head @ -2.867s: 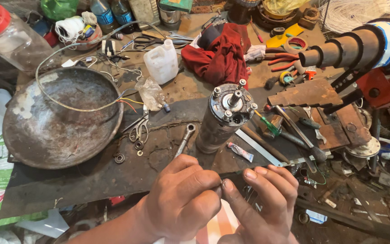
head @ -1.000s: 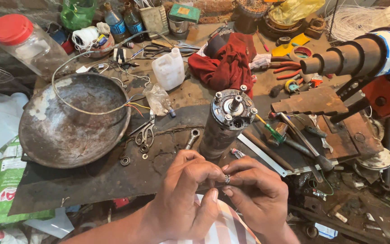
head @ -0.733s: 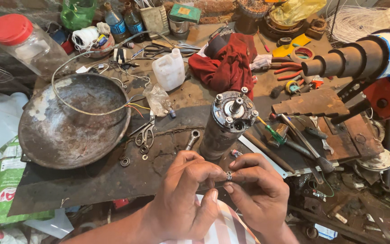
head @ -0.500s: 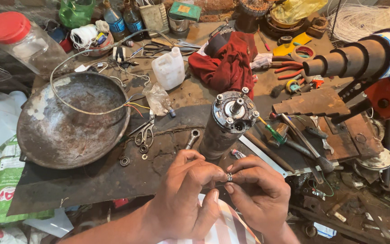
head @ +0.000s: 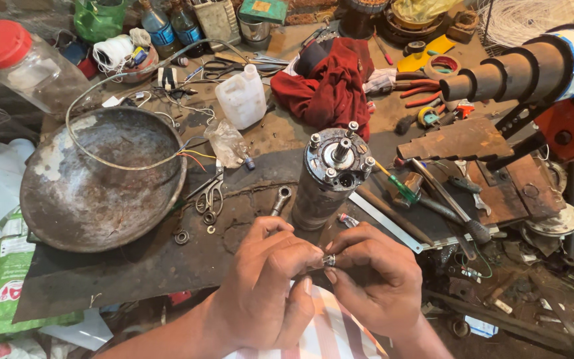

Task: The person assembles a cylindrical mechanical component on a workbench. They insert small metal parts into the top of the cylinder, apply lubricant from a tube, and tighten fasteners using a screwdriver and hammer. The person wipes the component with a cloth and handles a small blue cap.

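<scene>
Rusty pan (head: 101,186) — red rag (head: 330,90).

Evenly lit by soft daylight, bright enough for colour throughout. Faint, diffuse shadows only, deepest beneath the stepped metal shaft (head: 533,66) at upper right. Mild sheen on the rusty metal pan (head: 101,179), no harsh glare. Sharp at centre; slight wide-angle stretch and softness toward the corners, nearest sleeve slightly blurred.

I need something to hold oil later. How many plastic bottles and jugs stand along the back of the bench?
4: a red-lidded clear jar at far left, two blue-labelled bottles at the back, and a white jug mid-bench. Clutter may hide others.
</scene>
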### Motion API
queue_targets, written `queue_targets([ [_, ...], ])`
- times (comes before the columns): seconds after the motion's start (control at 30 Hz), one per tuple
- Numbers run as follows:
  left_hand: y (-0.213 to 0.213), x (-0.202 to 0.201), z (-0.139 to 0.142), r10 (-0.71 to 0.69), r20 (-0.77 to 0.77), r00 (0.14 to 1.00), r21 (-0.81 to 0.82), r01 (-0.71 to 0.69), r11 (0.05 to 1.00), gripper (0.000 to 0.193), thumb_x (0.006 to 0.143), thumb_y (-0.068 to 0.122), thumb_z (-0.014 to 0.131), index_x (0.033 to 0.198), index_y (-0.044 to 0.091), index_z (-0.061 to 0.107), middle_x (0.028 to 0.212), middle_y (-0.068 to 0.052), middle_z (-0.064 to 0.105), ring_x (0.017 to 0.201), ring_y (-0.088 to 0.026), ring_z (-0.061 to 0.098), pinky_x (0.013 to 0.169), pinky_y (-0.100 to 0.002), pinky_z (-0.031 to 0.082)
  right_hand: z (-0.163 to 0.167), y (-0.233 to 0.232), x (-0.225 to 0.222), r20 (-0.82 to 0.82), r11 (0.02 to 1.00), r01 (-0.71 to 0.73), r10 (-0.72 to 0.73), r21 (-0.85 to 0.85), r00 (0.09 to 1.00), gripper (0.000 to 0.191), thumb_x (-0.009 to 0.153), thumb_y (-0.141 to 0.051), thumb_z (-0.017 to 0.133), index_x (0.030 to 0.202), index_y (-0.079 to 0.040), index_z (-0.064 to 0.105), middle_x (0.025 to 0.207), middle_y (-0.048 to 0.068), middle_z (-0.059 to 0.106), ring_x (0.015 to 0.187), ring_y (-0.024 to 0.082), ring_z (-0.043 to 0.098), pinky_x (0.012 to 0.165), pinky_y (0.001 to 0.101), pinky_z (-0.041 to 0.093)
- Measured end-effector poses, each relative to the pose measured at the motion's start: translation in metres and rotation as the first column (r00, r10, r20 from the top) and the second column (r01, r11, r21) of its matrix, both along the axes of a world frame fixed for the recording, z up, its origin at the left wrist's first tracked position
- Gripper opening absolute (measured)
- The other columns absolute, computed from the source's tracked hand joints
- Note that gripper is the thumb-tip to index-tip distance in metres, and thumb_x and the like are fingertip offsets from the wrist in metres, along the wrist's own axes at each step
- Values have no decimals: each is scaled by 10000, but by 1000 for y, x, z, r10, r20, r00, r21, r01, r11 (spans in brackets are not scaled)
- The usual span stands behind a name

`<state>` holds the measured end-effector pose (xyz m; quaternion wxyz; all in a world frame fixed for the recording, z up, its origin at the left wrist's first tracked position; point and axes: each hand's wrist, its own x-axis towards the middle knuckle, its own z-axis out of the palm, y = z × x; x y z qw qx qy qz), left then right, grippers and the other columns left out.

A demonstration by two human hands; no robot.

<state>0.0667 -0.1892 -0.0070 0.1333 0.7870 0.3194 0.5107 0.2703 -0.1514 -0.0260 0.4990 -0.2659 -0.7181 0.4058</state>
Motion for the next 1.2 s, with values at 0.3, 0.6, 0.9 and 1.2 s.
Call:
queue_targets([
  [0.3, 0, -1, -1, 9, -46, 999, 3, -9, 1000, 585, 780, -31, 627, 1320, 26, 409, 990, -113, 623, 809, -279, 610, 855, -485, 448, 10, -2, -5, 152, 985, 77, -101, 155, 983, 162, 719, 45, 757, 842, -11, 668, 909, 105, 722, 785, 186, 738, 685, 271, 591],
  [0.6, -2, -1, -1, 22, -58, 998, 8, -21, 1000, 593, 774, -32, 617, 1326, 19, 407, 977, -115, 621, 809, -288, 610, 834, -481, 446, 9, -1, -5, 252, 969, 69, -130, 238, 959, 186, 716, -28, 794, 857, -47, 675, 905, 72, 725, 733, 198, 714, 656, 286, 570],
  [0.9, 0, -2, -1, 19, -107, 994, 31, -15, 999, 652, 758, -20, 628, 1362, 24, 384, 975, -103, 626, 815, -295, 602, 843, -486, 444, 7, -2, -5, 259, 969, 55, -119, 242, 959, 195, 724, -42, 796, 891, -50, 695, 929, 82, 727, 757, 203, 736, 673, 291, 587],
  [1.2, 2, -4, -1, 15, -191, 982, 60, -3, 998, 739, 762, 46, 680, 1420, 16, 342, 963, -108, 618, 813, -301, 590, 848, -511, 419, 12, -2, -6, 260, 971, 55, -117, 235, 959, 221, 718, -34, 807, 916, -38, 708, 933, 90, 731, 750, 200, 739, 656, 295, 590],
])
